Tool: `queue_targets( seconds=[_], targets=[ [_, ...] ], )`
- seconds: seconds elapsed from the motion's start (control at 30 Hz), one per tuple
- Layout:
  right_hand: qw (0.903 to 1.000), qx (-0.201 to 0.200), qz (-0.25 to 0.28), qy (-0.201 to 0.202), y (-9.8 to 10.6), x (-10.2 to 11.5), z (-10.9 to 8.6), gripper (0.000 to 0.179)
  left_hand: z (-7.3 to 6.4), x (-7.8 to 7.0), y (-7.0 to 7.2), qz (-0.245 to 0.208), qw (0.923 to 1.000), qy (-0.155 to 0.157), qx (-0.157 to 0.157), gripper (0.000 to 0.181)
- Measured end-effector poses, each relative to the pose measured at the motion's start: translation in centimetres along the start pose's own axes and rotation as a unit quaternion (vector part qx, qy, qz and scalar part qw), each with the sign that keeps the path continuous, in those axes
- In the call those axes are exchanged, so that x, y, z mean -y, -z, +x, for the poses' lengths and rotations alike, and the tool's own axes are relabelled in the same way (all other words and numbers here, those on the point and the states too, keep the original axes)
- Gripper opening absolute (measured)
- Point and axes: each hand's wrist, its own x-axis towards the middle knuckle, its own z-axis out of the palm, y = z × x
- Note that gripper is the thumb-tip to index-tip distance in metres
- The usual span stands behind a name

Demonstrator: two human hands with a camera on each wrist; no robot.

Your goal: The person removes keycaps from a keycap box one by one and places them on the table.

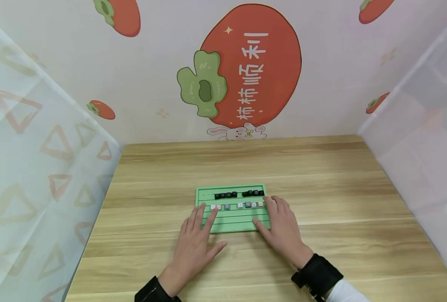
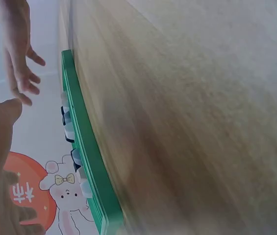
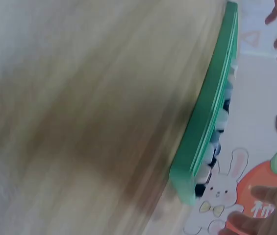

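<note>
A green ridged tray (image 1: 231, 226) lies on the table with small keycaps on it. Black keycaps (image 1: 228, 195) stand along its far row in two groups. White, grey and pinkish keycaps (image 1: 248, 204) sit in the row nearer to me. My left hand (image 1: 193, 247) is over the tray's left side, fingers spread and holding nothing. Over the right edge hovers my right hand (image 1: 283, 228), also without anything in its grasp, thumb apart from the fingers. Both wrist views show the hands raised above the green tray (image 2: 87, 132).
The wooden table (image 1: 340, 201) extends around the tray on all sides. Behind it stands a white backdrop (image 1: 144, 75) printed with red fruit and a rabbit. Patterned white side panels (image 1: 49, 167) rise to the left and right.
</note>
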Motion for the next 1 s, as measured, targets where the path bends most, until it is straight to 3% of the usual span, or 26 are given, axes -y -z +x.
queue_targets(
  seconds=[0.27, 0.57, 0.7, 1.0],
  targets=[
    [0.9976, 0.048, 0.002, -0.051, 0.7, -1.0, 0.5, 0.055, 0.7, -0.7, 0.2, -0.017, 0.9997, -0.013, -0.013, 0.084],
    [0.9925, 0.093, -0.009, -0.080, 0.4, -2.3, 0.9, 0.021, 1.1, -1.5, 0.2, -0.023, 0.9997, -0.008, 0.004, 0.064],
    [0.9900, 0.114, 0.008, -0.082, 0.4, -2.5, 1.0, 0.021, 1.1, -1.7, 0.1, -0.022, 0.9997, -0.009, 0.008, 0.059],
    [0.9887, 0.130, 0.034, -0.066, 0.5, -2.4, 1.3, 0.036, 1.0, -2.0, -0.1, -0.011, 0.9996, -0.022, 0.012, 0.046]
  ],
)
